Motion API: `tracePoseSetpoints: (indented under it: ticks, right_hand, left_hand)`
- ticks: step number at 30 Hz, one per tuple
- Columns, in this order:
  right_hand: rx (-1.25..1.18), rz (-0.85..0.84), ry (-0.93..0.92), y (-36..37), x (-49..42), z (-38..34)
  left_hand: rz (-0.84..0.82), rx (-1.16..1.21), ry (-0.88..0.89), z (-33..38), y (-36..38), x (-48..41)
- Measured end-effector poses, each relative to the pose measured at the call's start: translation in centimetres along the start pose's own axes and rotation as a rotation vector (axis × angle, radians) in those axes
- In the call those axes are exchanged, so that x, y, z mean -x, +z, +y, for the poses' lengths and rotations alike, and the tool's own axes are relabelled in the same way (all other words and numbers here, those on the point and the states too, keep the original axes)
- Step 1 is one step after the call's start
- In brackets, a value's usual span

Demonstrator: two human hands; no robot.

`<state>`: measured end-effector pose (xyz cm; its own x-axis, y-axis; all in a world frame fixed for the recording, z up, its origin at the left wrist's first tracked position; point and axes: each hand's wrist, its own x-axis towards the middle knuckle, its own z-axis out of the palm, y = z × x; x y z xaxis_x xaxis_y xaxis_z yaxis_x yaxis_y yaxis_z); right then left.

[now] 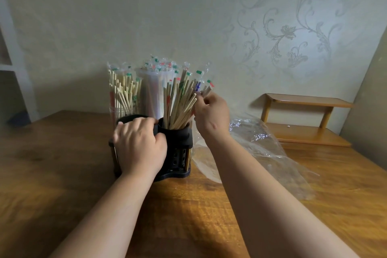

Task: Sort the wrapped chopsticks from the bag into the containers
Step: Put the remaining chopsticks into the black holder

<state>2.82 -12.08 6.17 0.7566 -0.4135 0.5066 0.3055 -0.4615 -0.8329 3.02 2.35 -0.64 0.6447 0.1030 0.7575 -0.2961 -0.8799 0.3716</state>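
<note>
Wrapped chopsticks pinched between right hand fingers.

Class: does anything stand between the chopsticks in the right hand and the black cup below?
Only the bundle already filling that cup. The right hand pinches its chopsticks at the bundle's right edge; nothing else shows between.

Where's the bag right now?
Head view: the bag lies crumpled on the table, right of the black holder, in front of the wooden shelf.
</note>
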Motion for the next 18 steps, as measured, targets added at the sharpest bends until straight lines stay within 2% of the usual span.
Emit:
tracePoseSetpoints:
  ticks: [4, 10, 18]
  right_hand:
    - [0.035, -0.033, 0.017, 0.1, 0.2, 0.3]
    - [-0.178, 0.056, 0.026, 0.3, 1.0, 0.8]
    - [0.009, -0.052, -0.005, -2.0, 1.4, 2.5]
  left_hand:
    - [-0.002, 0.004, -0.003, 0.0, -0.1, 0.0]
    - [-0.007, 0.007, 0.005, -0.1, -0.1, 0.0]
    - [0.002, -0.001, 0.017, -0.2, -0.2, -0.2]
